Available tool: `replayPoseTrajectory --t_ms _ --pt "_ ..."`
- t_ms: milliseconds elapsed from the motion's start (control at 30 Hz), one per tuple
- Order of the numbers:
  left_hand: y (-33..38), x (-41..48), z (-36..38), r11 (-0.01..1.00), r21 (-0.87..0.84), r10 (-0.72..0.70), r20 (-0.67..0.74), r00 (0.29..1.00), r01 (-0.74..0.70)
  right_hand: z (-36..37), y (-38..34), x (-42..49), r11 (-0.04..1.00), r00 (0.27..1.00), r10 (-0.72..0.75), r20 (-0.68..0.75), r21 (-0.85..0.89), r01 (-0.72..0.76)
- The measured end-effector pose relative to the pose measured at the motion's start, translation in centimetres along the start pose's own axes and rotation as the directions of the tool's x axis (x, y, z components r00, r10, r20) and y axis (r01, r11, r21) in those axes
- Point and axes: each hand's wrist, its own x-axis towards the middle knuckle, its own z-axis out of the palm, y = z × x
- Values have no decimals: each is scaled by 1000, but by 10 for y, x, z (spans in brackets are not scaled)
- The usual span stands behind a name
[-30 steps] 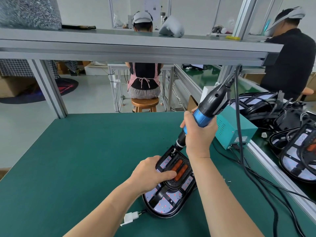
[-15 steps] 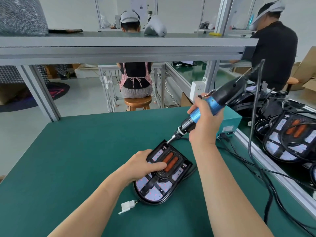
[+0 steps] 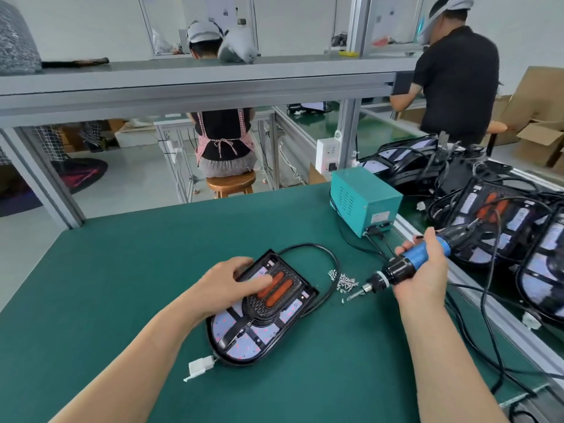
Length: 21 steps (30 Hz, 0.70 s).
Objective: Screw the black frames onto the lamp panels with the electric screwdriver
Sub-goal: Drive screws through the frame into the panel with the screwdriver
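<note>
the fingers (image 3: 404,249) of the right hand (image 3: 424,270) were wrapped tight round the blue grip of the electric screwdriver (image 3: 399,268). its bit (image 3: 354,296) pointed down and sat just beside the little pile of screws (image 3: 346,282) on the green table (image 3: 122,270). the step looked like picking up one screw on the tip. to do it well, the tip should dip gently onto one screw head, sit straight in it, and lift only that one, so the pile does not scatter. the left hand (image 3: 232,282) lay on the black frame (image 3: 259,312) with its fingers (image 3: 259,280) stretched out and pressing, gripping nothing. it should hold the frame snug on the lamp panel (image 3: 244,346), which sat in the middle of the table. the right wrist bent inward and its forearm came in from the lower right. the left forearm came from the lower left.
</note>
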Motion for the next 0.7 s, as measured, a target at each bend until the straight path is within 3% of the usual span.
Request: replayPoseTrajectory --t_ms 67,100,167,233,333,433,567,700 --pt "7 3 6 977 187 160 -312 936 -104 -10 0 5 999 999 37 -8 -7 -37" --pt "13 3 10 946 269 278 -389 878 -180 -11 0 6 998 998 64 -7 -2 -64" --pt "31 2 24 847 399 497 -359 790 -351 -14 1 10 994 995 104 -7 37 -104" --pt "48 4 45 736 481 625 -214 751 -475 -17 0 12 990 992 123 3 74 -123" --pt "68 15 81 570 652 605 78 792 -500 -22 -2 14 987 991 137 4 89 -137" --pt "78 31 107 404 760 507 277 816 -509 -26 -4 14 983 989 146 31 112 -148" --pt "84 44 121 274 793 453 392 801 -544 -27 -6 14 982 988 148 43 113 -152" --pt "86 53 124 256 797 424 416 805 -547 -28 -5 15 983 989 143 46 114 -147"
